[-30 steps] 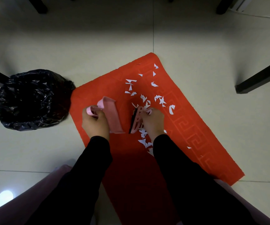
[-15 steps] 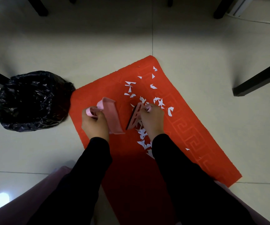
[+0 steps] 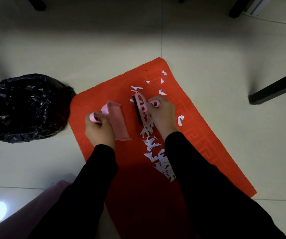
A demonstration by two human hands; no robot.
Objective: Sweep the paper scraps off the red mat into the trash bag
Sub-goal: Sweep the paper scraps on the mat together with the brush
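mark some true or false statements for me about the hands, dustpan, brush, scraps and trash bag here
1. The left hand grips the pink dustpan by its handle. True.
2. The right hand is empty. False: it grips the pink brush.
3. The trash bag sits on the red mat. False: it stands on the floor beside the mat.
4. Paper scraps lie on the mat. True.
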